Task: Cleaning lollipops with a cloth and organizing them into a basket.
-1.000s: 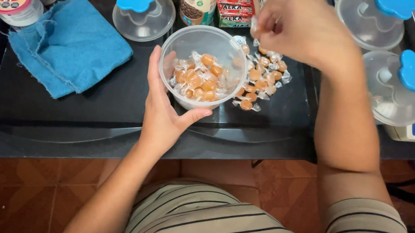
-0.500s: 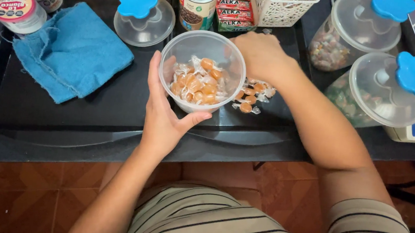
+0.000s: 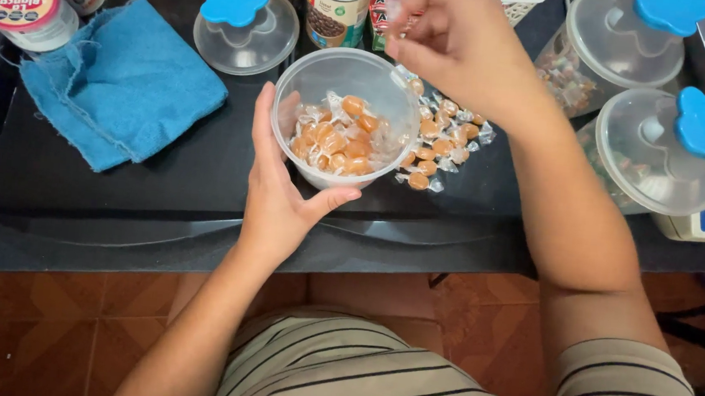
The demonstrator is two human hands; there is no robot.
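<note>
Cradling a round clear plastic tub (image 3: pixel 348 97) from below and behind, the left hand (image 3: pixel 282 192) wraps its palm and thumb around the tub's near wall and holds it tilted just above the black tray (image 3: pixel 101 195). The tub already carries a good heap of amber, clear-wrapped candies (image 3: pixel 334 136), filling roughly its lower part. Above the tub's far rim the right hand (image 3: pixel 457 43) hovers with fingertips pinched together; it looks clenched on something small and pale, but blur keeps me from telling what. Just beyond the tub, under the right wrist, a smaller loose pile of wrapped candies (image 3: pixel 441 142) lies on the tray, so by my judgement most of the sweets are in and a modest share is left outside. Left of the left hand lies a crumpled blue cloth (image 3: pixel 123 79), and beyond it a clear lid with a blue flower-shaped knob (image 3: pixel 237 13). Right of the right forearm stand two clear lidded jars with blue knobs (image 3: pixel 667 139).
</note>
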